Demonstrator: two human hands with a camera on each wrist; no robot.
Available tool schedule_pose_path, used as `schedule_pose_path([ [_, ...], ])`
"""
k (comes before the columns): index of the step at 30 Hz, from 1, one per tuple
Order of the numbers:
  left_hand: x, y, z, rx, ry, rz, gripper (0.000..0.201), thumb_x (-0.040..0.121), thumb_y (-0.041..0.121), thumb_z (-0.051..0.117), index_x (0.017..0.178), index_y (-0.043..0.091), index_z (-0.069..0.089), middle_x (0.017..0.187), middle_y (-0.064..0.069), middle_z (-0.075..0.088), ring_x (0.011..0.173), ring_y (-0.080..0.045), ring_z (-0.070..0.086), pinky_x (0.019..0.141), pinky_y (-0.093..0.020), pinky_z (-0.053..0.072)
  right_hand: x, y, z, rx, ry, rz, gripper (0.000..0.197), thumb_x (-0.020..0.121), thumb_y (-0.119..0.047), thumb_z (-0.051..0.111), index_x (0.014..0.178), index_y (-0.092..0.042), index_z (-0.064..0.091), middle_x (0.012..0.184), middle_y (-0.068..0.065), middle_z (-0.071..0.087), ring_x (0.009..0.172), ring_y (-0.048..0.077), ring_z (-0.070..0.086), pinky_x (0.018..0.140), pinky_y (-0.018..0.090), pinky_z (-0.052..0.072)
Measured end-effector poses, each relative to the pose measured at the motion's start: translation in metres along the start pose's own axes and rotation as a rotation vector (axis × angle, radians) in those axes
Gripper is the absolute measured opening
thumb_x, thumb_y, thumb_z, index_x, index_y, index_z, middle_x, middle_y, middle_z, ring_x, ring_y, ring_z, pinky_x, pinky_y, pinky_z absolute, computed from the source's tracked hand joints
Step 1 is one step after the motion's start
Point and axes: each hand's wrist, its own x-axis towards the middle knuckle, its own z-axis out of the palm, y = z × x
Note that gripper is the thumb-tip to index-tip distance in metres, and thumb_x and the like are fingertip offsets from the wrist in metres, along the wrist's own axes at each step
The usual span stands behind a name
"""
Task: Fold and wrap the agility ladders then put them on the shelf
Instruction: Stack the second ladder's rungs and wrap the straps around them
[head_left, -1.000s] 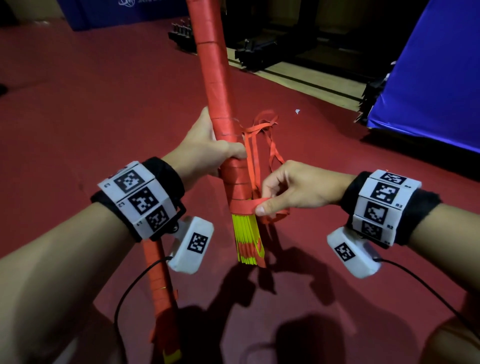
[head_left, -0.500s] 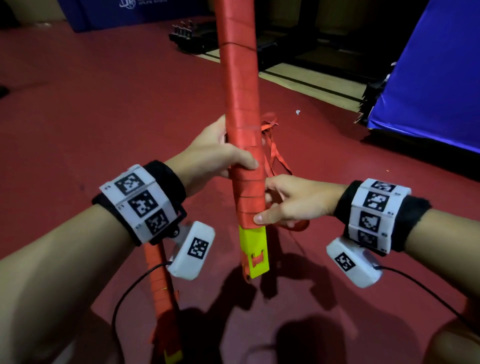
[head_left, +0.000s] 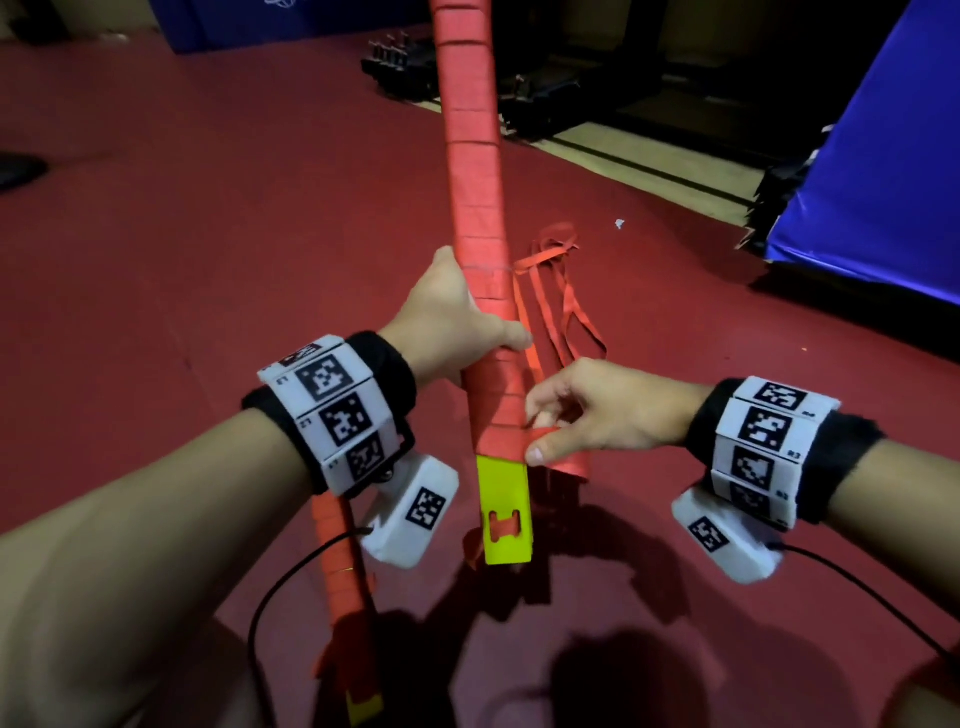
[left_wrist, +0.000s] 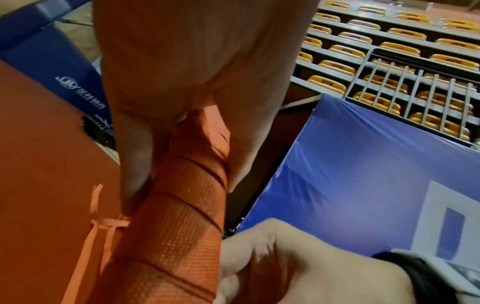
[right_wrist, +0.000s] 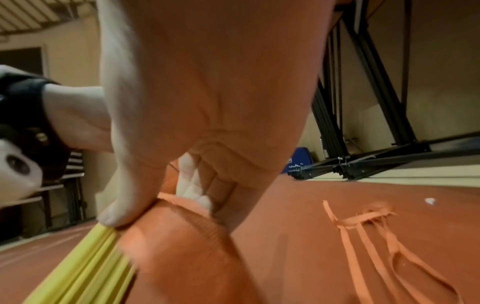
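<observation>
A folded agility ladder bundle (head_left: 475, 218) stands nearly upright, its yellow rungs (head_left: 506, 512) wound in red strap. My left hand (head_left: 457, 327) grips the wrapped bundle around its middle; in the left wrist view the fingers (left_wrist: 135, 156) curl round the red winding (left_wrist: 182, 216). My right hand (head_left: 571, 421) pinches the red strap (head_left: 545, 434) at the lowest turn, just above the bare yellow end. The right wrist view shows the thumb (right_wrist: 122, 207) pressing that strap (right_wrist: 182, 236) against the yellow rungs (right_wrist: 85, 273). Loose strap loops (head_left: 556, 291) hang beside the bundle.
A second wrapped ladder bundle (head_left: 343, 587) lies on the red floor (head_left: 182, 234) under my left forearm. Blue padded mats (head_left: 878, 156) stand at the right and far back. Black metal frames (head_left: 545, 104) sit beyond the floor's edge. Seating rows (left_wrist: 389, 51) show behind.
The bundle has turned, so the flat yellow face now shows instead of the rung edges. My right hand has carried the strap round the lower end.
</observation>
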Motion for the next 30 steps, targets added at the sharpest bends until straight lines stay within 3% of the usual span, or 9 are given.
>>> schedule_pose_path([
  [4, 0.004, -0.003, 0.002, -0.049, 0.021, -0.026, 0.076, 0.063, 0.019, 0.097, 0.118, 0.014, 0.046, 0.102, -0.005, 0.062, 0.091, -0.028, 0.070, 0.062, -0.047, 0.061, 0.003, 0.004, -0.002, -0.191, 0.019, 0.002, 0.014, 0.094, -0.030, 0.072, 0.097, -0.017, 0.069, 0.079, 0.001, 0.074, 0.061, 0.002, 0.048, 0.066, 0.022, 0.044],
  [7, 0.007, -0.004, 0.002, -0.075, 0.045, -0.006, 0.074, 0.063, 0.018, 0.097, 0.116, 0.016, 0.046, 0.100, -0.002, 0.062, 0.095, -0.028, 0.070, 0.071, -0.049, 0.062, 0.005, 0.006, -0.002, -0.238, 0.015, 0.009, 0.016, 0.099, -0.031, 0.066, 0.112, -0.022, 0.062, 0.085, -0.014, 0.077, 0.073, 0.012, 0.063, 0.077, 0.026, 0.050],
  [10, 0.007, -0.004, 0.003, -0.083, 0.063, 0.003, 0.074, 0.063, 0.018, 0.097, 0.117, 0.017, 0.046, 0.098, 0.001, 0.061, 0.093, -0.025, 0.069, 0.071, -0.047, 0.061, 0.007, 0.007, 0.001, -0.226, -0.029, 0.006, 0.012, 0.102, -0.027, 0.061, 0.110, -0.029, 0.053, 0.093, -0.014, 0.078, 0.082, 0.019, 0.068, 0.082, 0.031, 0.053],
  [14, 0.005, -0.003, 0.006, -0.104, 0.040, 0.012, 0.070, 0.067, 0.016, 0.095, 0.116, 0.018, 0.046, 0.096, 0.002, 0.060, 0.086, -0.019, 0.068, 0.059, -0.037, 0.057, 0.007, 0.010, -0.002, -0.219, -0.024, 0.072, 0.040, 0.101, -0.027, 0.061, 0.139, -0.020, 0.048, 0.095, -0.006, 0.078, 0.089, 0.014, 0.070, 0.089, 0.033, 0.054],
  [18, 0.004, -0.002, 0.008, -0.108, 0.001, 0.033, 0.067, 0.067, 0.015, 0.094, 0.114, 0.019, 0.047, 0.094, 0.004, 0.060, 0.081, -0.015, 0.065, 0.055, -0.031, 0.052, 0.006, 0.013, 0.000, -0.179, 0.007, 0.075, 0.018, 0.101, -0.014, 0.057, 0.115, -0.024, 0.053, 0.076, -0.006, 0.070, 0.070, 0.016, 0.064, 0.078, 0.034, 0.052],
  [23, 0.001, 0.003, 0.009, -0.167, -0.030, 0.026, 0.065, 0.067, 0.009, 0.092, 0.115, 0.017, 0.050, 0.089, 0.003, 0.060, 0.073, -0.015, 0.064, 0.050, -0.032, 0.054, 0.004, 0.002, 0.002, -0.077, 0.027, 0.157, 0.015, 0.090, -0.008, 0.054, 0.078, -0.018, 0.053, 0.066, -0.006, 0.048, 0.053, 0.007, 0.041, 0.057, 0.030, 0.039],
  [25, 0.001, 0.007, 0.007, -0.236, -0.056, 0.001, 0.062, 0.070, 0.005, 0.089, 0.118, 0.016, 0.051, 0.087, 0.003, 0.060, 0.065, -0.012, 0.064, 0.045, -0.030, 0.053, 0.002, -0.002, -0.001, 0.010, 0.035, 0.141, 0.008, 0.082, -0.014, 0.056, 0.083, -0.006, 0.057, 0.059, -0.010, 0.044, 0.049, 0.005, 0.037, 0.052, 0.026, 0.036],
  [27, 0.000, 0.010, 0.002, -0.286, -0.093, -0.013, 0.062, 0.070, 0.003, 0.086, 0.120, 0.014, 0.052, 0.087, 0.002, 0.062, 0.065, -0.013, 0.066, 0.046, -0.036, 0.057, -0.001, -0.007, -0.008, 0.127, 0.042, 0.103, 0.010, 0.084, -0.004, 0.058, 0.092, 0.002, 0.060, 0.059, -0.014, 0.047, 0.050, 0.000, 0.040, 0.052, 0.018, 0.034],
  [30, -0.003, 0.010, -0.006, -0.331, -0.166, -0.006, 0.066, 0.064, 0.009, 0.084, 0.121, 0.016, 0.054, 0.099, -0.005, 0.071, 0.082, -0.019, 0.072, 0.060, -0.050, 0.063, -0.006, -0.012, -0.014, 0.265, -0.028, 0.051, 0.019, 0.082, 0.007, 0.061, 0.092, -0.009, 0.056, 0.067, -0.014, 0.051, 0.055, -0.002, 0.047, 0.055, 0.016, 0.038],
])
